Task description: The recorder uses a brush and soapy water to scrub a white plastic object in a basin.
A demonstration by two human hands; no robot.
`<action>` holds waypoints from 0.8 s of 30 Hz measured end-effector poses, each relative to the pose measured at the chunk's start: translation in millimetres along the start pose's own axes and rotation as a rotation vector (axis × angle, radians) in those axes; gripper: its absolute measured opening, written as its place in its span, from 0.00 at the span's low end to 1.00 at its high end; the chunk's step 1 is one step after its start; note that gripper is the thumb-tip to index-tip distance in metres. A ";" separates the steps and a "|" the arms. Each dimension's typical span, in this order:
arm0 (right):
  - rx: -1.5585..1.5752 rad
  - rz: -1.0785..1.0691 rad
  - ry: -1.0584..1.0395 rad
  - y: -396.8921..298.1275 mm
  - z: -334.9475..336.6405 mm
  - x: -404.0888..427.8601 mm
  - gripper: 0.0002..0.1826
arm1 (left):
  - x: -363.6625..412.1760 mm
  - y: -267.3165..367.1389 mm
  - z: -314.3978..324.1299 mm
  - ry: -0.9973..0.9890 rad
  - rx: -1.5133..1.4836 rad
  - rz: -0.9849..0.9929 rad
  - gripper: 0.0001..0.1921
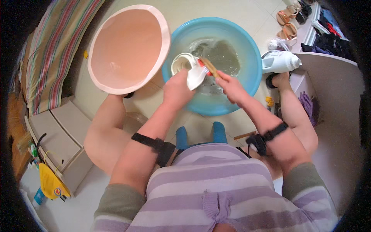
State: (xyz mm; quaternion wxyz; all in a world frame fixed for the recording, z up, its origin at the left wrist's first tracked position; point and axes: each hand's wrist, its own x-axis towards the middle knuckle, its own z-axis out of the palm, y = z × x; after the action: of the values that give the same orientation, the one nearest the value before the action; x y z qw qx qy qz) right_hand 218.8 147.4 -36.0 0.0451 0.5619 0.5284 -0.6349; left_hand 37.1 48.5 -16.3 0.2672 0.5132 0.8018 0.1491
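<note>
My left hand grips a white shoe, apparently a sandal or slipper, and holds it over a blue plastic basin. In my right hand is a wooden-handled scrub brush with red and white bristles. Its bristles meet the shoe's right side, or come very close to it. Cloudy grey water with some foam lies in the bottom of the basin. My fingers cover part of the shoe.
A pink basin tilts beside the blue one at left. To the right lies a white plastic bottle on its side, touching the rim. Sandals rest at upper right. A striped curtain hangs left above a pale cabinet.
</note>
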 end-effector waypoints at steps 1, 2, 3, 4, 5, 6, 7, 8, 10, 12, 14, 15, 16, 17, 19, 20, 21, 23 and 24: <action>-0.023 -0.049 0.052 1.8 -1.1 16.9 0.26 | -3.8 -2.3 2.3 0.026 -0.044 0.031 0.22; -0.048 -0.096 0.100 3.5 -1.2 35.0 0.26 | -3.5 -2.9 5.2 0.056 -0.089 0.071 0.21; -0.040 0.028 0.054 -5.1 -0.6 47.5 0.26 | -3.1 -2.8 6.5 0.083 -0.133 0.107 0.20; -0.031 0.153 0.010 -9.3 -1.5 53.7 0.26 | -2.3 -1.2 7.6 0.034 -0.078 0.081 0.19; -0.027 0.152 0.021 -8.6 -5.8 53.4 0.26 | 1.5 -1.7 9.4 0.033 -0.081 0.092 0.19; 0.060 0.167 -0.015 -13.5 0.0 45.5 0.27 | -1.8 -12.0 11.3 0.080 -0.088 0.112 0.19; 0.143 0.183 -0.044 -21.6 -0.3 31.6 0.27 | -4.2 -17.0 12.5 0.129 -0.101 0.135 0.19; 0.169 0.158 -0.108 -31.9 -5.7 9.6 0.27 | -4.9 -17.3 10.0 0.106 -0.119 0.166 0.19; 0.123 0.179 -0.162 -50.4 0.2 -30.8 0.28 | -13.3 -27.2 7.8 0.112 -0.098 0.132 0.19; 0.101 0.175 -0.194 -42.3 -1.0 -33.1 0.28 | -7.0 -25.3 8.2 0.121 -0.088 0.137 0.19; 0.082 0.139 -0.120 -26.7 5.1 -11.9 0.28 | -5.1 -17.1 8.0 0.070 -0.118 0.117 0.19; 0.067 0.103 -0.057 -23.0 9.9 2.3 0.28 | -3.9 -16.1 8.3 0.069 -0.115 0.127 0.19; 0.059 0.086 -0.010 -22.1 13.8 15.6 0.27 | -4.0 -16.9 9.1 0.051 -0.124 0.145 0.19; 0.068 0.083 -0.003 -23.4 9.1 30.8 0.27 | -3.9 -17.1 10.0 0.032 -0.134 0.165 0.19; -0.068 0.266 -0.068 -23.3 -1.0 62.1 0.27 | -5.6 -20.5 11.7 0.021 -0.108 0.182 0.20; -0.116 0.224 -0.032 -14.4 -6.7 68.1 0.25 | -4.3 -19.9 13.4 0.010 -0.094 0.200 0.20; -0.119 0.218 -0.041 -15.2 -7.0 64.8 0.25 | -0.5 -25.8 11.8 0.016 -0.089 0.192 0.20; 0.090 0.263 -0.071 -17.6 -9.7 22.1 0.26 | -2.9 -29.8 11.3 0.051 -0.115 0.181 0.20; 0.080 0.283 -0.088 -22.3 -7.0 -4.2 0.26 | -7.2 -29.8 6.5 0.054 -0.105 0.152 0.19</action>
State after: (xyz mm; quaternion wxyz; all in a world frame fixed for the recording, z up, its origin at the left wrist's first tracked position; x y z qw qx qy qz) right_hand 210.5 160.0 -17.6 0.1350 0.6039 0.4158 -0.6665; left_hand 21.1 29.0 -34.9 0.2600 0.5538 0.7584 0.2247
